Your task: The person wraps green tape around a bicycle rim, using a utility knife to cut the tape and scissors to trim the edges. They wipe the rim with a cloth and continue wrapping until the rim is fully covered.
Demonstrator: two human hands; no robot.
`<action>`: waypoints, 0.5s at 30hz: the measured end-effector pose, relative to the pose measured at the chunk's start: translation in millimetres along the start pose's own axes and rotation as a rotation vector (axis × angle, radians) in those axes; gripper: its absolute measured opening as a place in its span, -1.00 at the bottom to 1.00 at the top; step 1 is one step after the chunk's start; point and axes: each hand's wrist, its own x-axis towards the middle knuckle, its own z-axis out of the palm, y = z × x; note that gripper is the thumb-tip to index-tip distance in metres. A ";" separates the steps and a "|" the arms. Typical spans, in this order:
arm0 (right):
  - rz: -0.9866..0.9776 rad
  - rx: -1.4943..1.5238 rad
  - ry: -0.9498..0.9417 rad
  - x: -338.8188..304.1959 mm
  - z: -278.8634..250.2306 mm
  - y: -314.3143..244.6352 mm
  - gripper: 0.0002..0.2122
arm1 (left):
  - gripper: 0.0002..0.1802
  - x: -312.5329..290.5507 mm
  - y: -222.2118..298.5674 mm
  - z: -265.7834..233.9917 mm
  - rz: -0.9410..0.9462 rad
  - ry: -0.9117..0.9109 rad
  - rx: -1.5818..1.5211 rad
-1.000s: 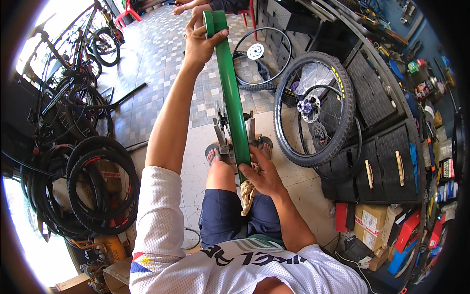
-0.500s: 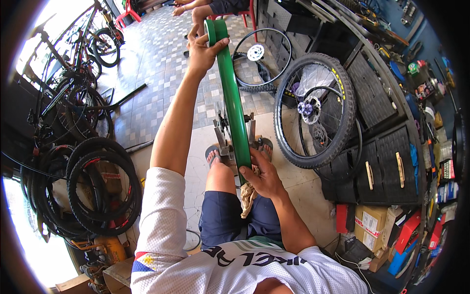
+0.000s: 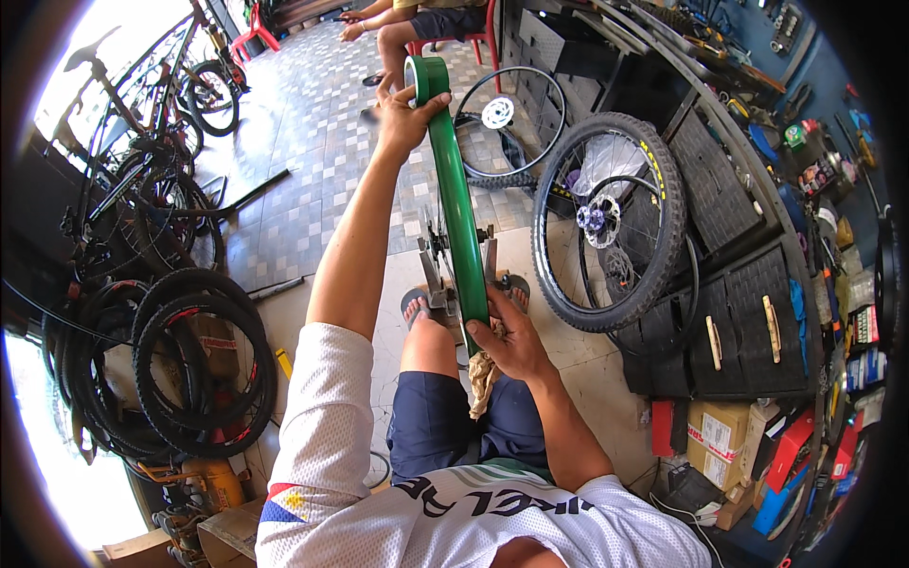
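Note:
A wide strip of glossy green tape (image 3: 458, 208) runs straight toward me along a bicycle wheel, whose thin spokes show at its left side. At the far end my left hand (image 3: 405, 123) is closed on the tape roll (image 3: 432, 78), arm stretched out. My right hand (image 3: 514, 339) grips the near end of the taped rim, thumb pressing on the tape and fingers down the right side. A crumpled tan rag (image 3: 481, 381) hangs just below that hand. Metal arms of a wheel stand (image 3: 434, 273) flank the wheel between my feet.
At the right, a knobby-tyred wheel (image 3: 559, 303) leans by dark drawers (image 3: 748, 331). Another bare rim (image 3: 557, 128) stands beyond. Several tyres (image 3: 156, 379) and bikes (image 3: 142, 142) crowd the left. A seated person (image 3: 398, 43) is at the back. Boxes (image 3: 712, 437) lie lower right.
My left hand and the tape roll have shifted slightly right and down in the view. The right hand keeps its grip near the rag. The seated person shows a little more.

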 end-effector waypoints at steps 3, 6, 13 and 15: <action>-0.054 -0.115 -0.045 3.0 -3.3 2.7 -0.36 | -0.51 4.0 -9.4 -2.5 -0.008 -0.013 0.058; -0.049 -0.395 0.012 -1.3 -11.7 0.4 -0.43 | -0.58 -0.4 3.8 -0.5 -0.243 -0.171 -0.337; 0.099 -0.402 0.185 -20.5 -53.0 -61.3 -0.52 | -0.62 -12.6 28.8 -6.1 -0.429 -0.204 -0.454; 0.073 -0.346 0.178 -23.4 -57.2 -76.9 -0.48 | -0.61 -12.8 25.8 -9.2 -0.439 -0.184 -0.461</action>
